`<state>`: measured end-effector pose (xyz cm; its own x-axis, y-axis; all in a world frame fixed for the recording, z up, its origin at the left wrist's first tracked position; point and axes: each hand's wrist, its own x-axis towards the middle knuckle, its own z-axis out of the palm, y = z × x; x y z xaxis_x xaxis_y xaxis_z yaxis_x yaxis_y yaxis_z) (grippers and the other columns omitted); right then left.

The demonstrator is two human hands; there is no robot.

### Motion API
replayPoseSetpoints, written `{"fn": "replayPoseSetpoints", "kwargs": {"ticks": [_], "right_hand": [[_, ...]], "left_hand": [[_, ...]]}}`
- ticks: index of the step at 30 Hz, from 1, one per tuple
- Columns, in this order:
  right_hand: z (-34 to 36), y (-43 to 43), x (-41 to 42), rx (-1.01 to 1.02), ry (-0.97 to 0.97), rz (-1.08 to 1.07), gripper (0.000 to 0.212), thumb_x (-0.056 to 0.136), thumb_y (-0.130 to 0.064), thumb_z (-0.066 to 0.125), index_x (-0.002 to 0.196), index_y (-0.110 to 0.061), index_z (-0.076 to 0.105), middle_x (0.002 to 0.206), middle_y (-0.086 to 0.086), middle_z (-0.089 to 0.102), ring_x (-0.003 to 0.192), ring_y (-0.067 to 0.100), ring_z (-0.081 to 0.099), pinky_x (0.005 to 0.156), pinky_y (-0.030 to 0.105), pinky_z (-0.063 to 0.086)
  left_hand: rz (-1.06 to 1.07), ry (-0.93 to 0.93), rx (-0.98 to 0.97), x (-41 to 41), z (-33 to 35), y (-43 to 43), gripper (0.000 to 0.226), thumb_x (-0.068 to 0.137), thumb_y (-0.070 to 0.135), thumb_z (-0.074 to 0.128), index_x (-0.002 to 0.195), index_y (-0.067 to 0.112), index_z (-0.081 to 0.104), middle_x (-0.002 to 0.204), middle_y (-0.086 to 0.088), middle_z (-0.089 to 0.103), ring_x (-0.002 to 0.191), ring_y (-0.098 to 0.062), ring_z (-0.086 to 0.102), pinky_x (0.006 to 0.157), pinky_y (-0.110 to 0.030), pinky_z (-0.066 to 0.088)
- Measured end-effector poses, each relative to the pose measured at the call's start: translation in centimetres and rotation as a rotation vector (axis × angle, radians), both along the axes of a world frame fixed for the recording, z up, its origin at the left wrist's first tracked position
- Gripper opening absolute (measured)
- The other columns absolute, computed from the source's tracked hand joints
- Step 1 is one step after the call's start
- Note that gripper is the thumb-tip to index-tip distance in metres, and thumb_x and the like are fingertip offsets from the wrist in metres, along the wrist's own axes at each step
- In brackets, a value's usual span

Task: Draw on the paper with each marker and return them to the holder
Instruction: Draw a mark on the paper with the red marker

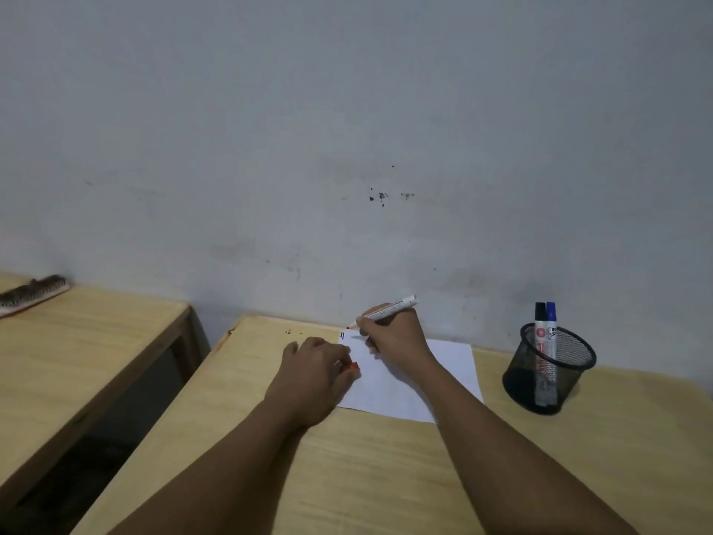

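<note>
A white sheet of paper (455,364) lies on the wooden desk (386,476) near the wall. My right hand (393,334) grips an uncapped white marker (397,305), its tip down at the paper's far left corner beside two short blue strokes (342,335). My left hand (316,374) rests on the paper's left edge, fingers closed around a red cap (353,366). A black mesh holder (549,368) stands to the right of the paper with a black-capped marker (541,341) and a blue-capped marker (551,337) upright in it.
A second wooden desk (77,341) stands to the left across a dark gap, with a brush-like object (32,291) at its far edge. A grey wall (347,148) rises directly behind both desks.
</note>
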<state>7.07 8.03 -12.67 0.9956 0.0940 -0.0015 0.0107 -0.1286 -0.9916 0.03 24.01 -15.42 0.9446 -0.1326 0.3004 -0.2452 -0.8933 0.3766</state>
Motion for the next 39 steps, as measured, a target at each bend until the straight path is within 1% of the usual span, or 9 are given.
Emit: {"fn": "replayPoseSetpoints", "kwargs": {"ticks": [3, 6, 9, 12, 17, 22, 32, 34, 39], "right_hand": [[-1.0, 0.5, 1.4, -0.032, -0.006, 0.022, 0.011, 0.086, -0.011, 0.075, 0.082, -0.003, 0.069, 0.062, 0.007, 0.067, 0.054, 0.023, 0.058, 0.050, 0.032, 0.046], [-2.0, 0.8, 1.8, -0.134, -0.060, 0.000, 0.014, 0.086, -0.018, 0.076, 0.082, -0.006, 0.070, 0.064, 0.005, 0.070, 0.054, 0.020, 0.064, 0.053, 0.033, 0.053], [-2.7, 0.7, 1.9, -0.186, -0.110, -0.036, 0.012, 0.088, -0.023, 0.077, 0.080, -0.017, 0.070, 0.070, -0.003, 0.072, 0.061, 0.011, 0.069, 0.056, 0.025, 0.056], [-2.9, 0.5, 2.1, -0.182, -0.113, -0.038, 0.013, 0.089, -0.025, 0.077, 0.084, -0.014, 0.072, 0.072, 0.000, 0.073, 0.061, 0.012, 0.069, 0.057, 0.026, 0.054], [-3.3, 0.6, 2.4, -0.202, -0.082, -0.041, 0.023, 0.089, -0.030, 0.077, 0.093, -0.008, 0.074, 0.075, 0.002, 0.074, 0.064, 0.015, 0.070, 0.059, 0.028, 0.054], [-3.4, 0.6, 2.4, -0.207, -0.094, -0.038, 0.021, 0.090, -0.030, 0.075, 0.095, -0.009, 0.074, 0.076, 0.001, 0.074, 0.068, 0.016, 0.072, 0.062, 0.030, 0.059], [-3.6, 0.6, 2.5, -0.248, -0.121, -0.028, 0.016, 0.090, -0.032, 0.075, 0.088, -0.016, 0.071, 0.076, 0.000, 0.074, 0.070, 0.018, 0.073, 0.064, 0.033, 0.061], [-3.6, 0.6, 2.6, -0.241, -0.119, -0.028, 0.018, 0.090, -0.032, 0.076, 0.089, -0.014, 0.073, 0.076, 0.002, 0.075, 0.070, 0.019, 0.074, 0.066, 0.036, 0.061], [-3.4, 0.6, 2.6, -0.247, -0.104, -0.024, 0.022, 0.090, -0.032, 0.076, 0.093, -0.011, 0.074, 0.077, 0.003, 0.075, 0.071, 0.019, 0.073, 0.064, 0.033, 0.061]], "left_hand": [[0.007, 0.002, -0.002, 0.4, -0.4, 0.1, 0.036, 0.091, 0.055, 0.048, 0.110, 0.033, 0.069, 0.117, 0.014, 0.069, 0.117, -0.012, 0.051, 0.104, -0.049, 0.037], [0.011, -0.019, -0.017, 0.6, -0.5, 0.0, 0.036, 0.089, 0.055, 0.049, 0.106, 0.032, 0.070, 0.115, 0.014, 0.070, 0.116, -0.013, 0.052, 0.103, -0.050, 0.038], [0.023, -0.027, -0.008, 0.5, -0.4, -0.1, 0.034, 0.089, 0.054, 0.048, 0.100, 0.031, 0.070, 0.113, 0.014, 0.071, 0.113, -0.013, 0.053, 0.102, -0.048, 0.039], [0.029, -0.059, 0.003, 0.4, -0.5, -0.2, 0.029, 0.090, 0.052, 0.050, 0.095, 0.031, 0.069, 0.106, 0.013, 0.071, 0.106, -0.014, 0.055, 0.097, -0.046, 0.042], [0.034, -0.046, -0.015, 0.6, -0.6, -0.2, 0.032, 0.089, 0.052, 0.051, 0.097, 0.029, 0.071, 0.108, 0.011, 0.072, 0.110, -0.013, 0.055, 0.100, -0.046, 0.041], [0.036, -0.037, -0.003, 0.8, -1.0, 0.1, 0.034, 0.087, 0.057, 0.046, 0.089, 0.031, 0.067, 0.093, 0.012, 0.072, 0.109, -0.012, 0.054, 0.097, -0.046, 0.041], [0.043, -0.039, 0.008, 1.1, -1.2, 0.2, 0.033, 0.085, 0.058, 0.043, 0.084, 0.031, 0.062, 0.093, 0.012, 0.072, 0.107, -0.011, 0.054, 0.096, -0.046, 0.041], [0.042, -0.039, -0.001, 1.1, -1.2, 0.1, 0.034, 0.085, 0.058, 0.043, 0.085, 0.031, 0.063, 0.093, 0.012, 0.072, 0.107, -0.010, 0.054, 0.097, -0.046, 0.041], [0.038, -0.041, 0.003, 1.0, -1.1, 0.1, 0.026, 0.084, 0.057, 0.043, 0.077, 0.034, 0.053, 0.092, 0.014, 0.073, 0.105, -0.010, 0.054, 0.096, -0.046, 0.042]]}}
